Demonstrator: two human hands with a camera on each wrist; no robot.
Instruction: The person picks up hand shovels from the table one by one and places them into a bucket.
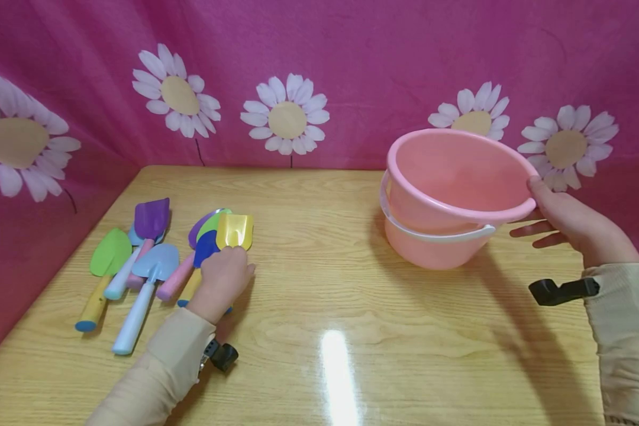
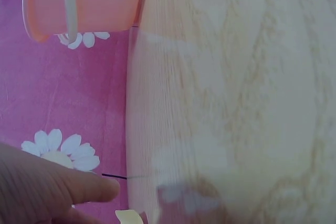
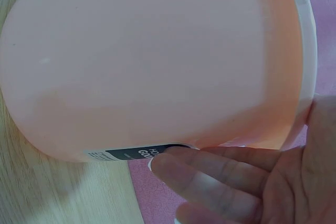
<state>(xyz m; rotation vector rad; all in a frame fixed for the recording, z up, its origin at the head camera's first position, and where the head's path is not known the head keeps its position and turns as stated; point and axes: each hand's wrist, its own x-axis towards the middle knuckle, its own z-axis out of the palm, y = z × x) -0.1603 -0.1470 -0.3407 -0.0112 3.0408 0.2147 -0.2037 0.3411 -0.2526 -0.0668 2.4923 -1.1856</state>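
My left hand [image 1: 225, 278] is over a toy shovel with a yellow blade [image 1: 235, 231], its fingers curled down around the handle, which the hand mostly hides. Close beside it lies a shovel with a dark blue blade [image 1: 206, 247]. In the left wrist view, my thumb and a yellow blade edge [image 2: 128, 216] show at the bottom. On the right, my right hand [image 1: 575, 228] holds the pink bucket [image 1: 436, 242] by its rim, thumb over the edge and fingers against the outer wall. The bucket leans slightly, its white handle [image 1: 431, 236] hanging down in front.
Several more toy shovels lie at the table's left, among them a green-bladed one [image 1: 110, 251], a purple-bladed one [image 1: 152, 219] and a light blue one [image 1: 144, 302]. A pink cloth with daisies [image 1: 351, 71] hangs behind the wooden table [image 1: 309, 266].
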